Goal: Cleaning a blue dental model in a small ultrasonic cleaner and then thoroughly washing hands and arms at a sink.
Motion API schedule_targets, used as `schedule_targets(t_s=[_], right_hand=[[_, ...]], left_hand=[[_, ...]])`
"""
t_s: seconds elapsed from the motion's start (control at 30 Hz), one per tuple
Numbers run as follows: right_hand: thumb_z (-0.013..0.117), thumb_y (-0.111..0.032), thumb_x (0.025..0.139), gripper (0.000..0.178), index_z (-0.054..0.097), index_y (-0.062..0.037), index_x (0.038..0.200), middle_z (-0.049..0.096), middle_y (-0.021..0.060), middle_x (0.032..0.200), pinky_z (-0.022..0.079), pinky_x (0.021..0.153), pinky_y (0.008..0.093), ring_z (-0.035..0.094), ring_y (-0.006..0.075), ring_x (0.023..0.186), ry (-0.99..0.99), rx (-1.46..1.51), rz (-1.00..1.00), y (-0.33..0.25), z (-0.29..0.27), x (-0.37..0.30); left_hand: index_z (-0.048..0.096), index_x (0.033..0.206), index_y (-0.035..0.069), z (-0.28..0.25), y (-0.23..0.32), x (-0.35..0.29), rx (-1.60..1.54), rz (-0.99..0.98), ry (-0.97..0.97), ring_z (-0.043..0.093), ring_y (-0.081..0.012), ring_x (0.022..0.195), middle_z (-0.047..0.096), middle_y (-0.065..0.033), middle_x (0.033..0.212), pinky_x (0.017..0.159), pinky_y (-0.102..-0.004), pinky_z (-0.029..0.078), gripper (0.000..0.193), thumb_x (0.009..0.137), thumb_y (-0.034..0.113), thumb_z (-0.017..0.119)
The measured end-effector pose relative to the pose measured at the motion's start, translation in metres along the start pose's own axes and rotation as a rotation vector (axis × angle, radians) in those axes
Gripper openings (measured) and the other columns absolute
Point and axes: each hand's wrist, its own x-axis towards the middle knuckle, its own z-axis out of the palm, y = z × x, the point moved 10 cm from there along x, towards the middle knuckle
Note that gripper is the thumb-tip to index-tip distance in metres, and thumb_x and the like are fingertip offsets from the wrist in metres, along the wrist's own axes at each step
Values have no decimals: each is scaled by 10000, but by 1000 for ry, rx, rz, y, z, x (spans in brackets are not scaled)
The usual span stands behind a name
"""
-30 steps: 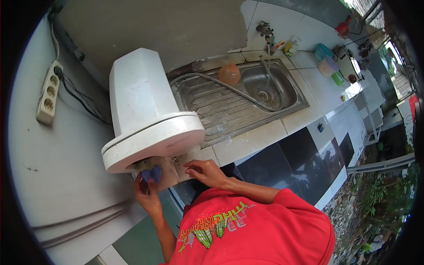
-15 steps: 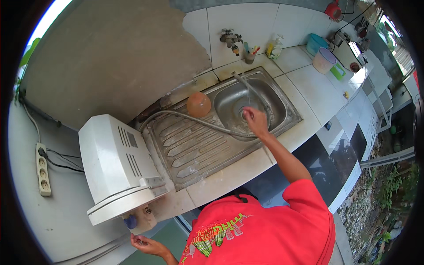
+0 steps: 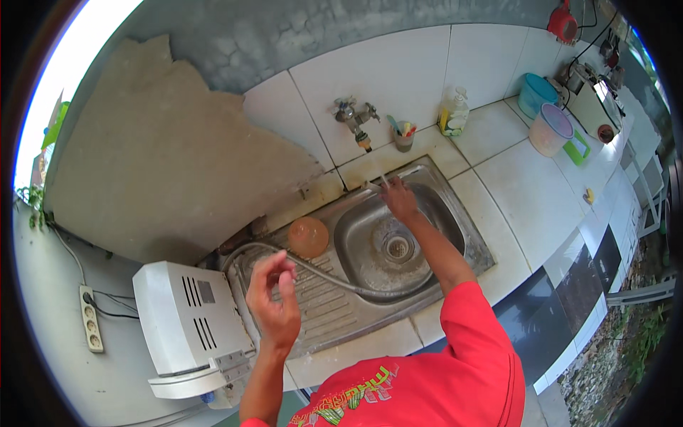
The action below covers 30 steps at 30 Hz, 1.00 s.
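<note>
My right hand [image 3: 400,199] reaches over the steel sink basin [image 3: 359,256] to its back rim. Its fingers are bent together beside a pale, narrow piece [image 3: 371,186] at the rim; what they hold, if anything, is hidden. A thin light streak, apparently water, comes down to the fingers below the wall tap [image 3: 353,117]. My left hand [image 3: 276,299] is raised over the ridged drainboard [image 3: 324,306], fingers loosely curled, thumb apart, nothing visible in it. A grey hose [image 3: 341,282] curves past it and along the basin's front. An orange, rounded object [image 3: 308,237] sits beside the basin.
A white vented appliance [image 3: 185,313] stands left of the drainboard, near a power strip [image 3: 91,320]. Behind the sink are a cup with brushes [image 3: 403,139] and a soap bottle [image 3: 453,114]. Farther right stand a blue container [image 3: 537,96] and a lidded tub [image 3: 550,132].
My right hand has moved from over the drain to the basin's back rim. My left hand has come up from below the appliance to above the drainboard. The view has shifted.
</note>
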Motion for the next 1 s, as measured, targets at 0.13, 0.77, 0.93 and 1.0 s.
schedule_targets(t_s=[0.13,0.77,0.93,1.0], right_hand=[[572,-191,862,274,465,-36,1061,524,183,1001,474,773,467,546,383,931,181,162,-19,31,-23,3],[530,-187,897,178,448,-30,884,556,175,740,447,533,449,581,375,666,315,362,56,-25,-90,41],[528,-197,904,185,449,-32,873,559,170,683,441,526,453,572,386,616,294,418,76,-38,-82,44],[523,-205,910,191,450,-33,868,554,166,653,436,526,457,566,392,597,256,425,92,-35,-77,43]], left_hand=[[527,1132,-10,66,-13,92,-59,-73,-137,574,-125,781,601,-83,909,706,-257,481,255,900,95,530],[493,1140,-37,268,-159,204,171,-728,-668,584,-217,933,546,-125,1044,800,-370,463,660,893,571,424],[428,1168,-39,272,-198,216,289,-652,-659,587,-200,1007,507,-110,1105,834,-351,439,547,942,459,413],[394,1164,-38,275,-199,214,128,-557,-571,585,-197,1040,534,-106,1051,874,-340,408,473,966,392,394]])
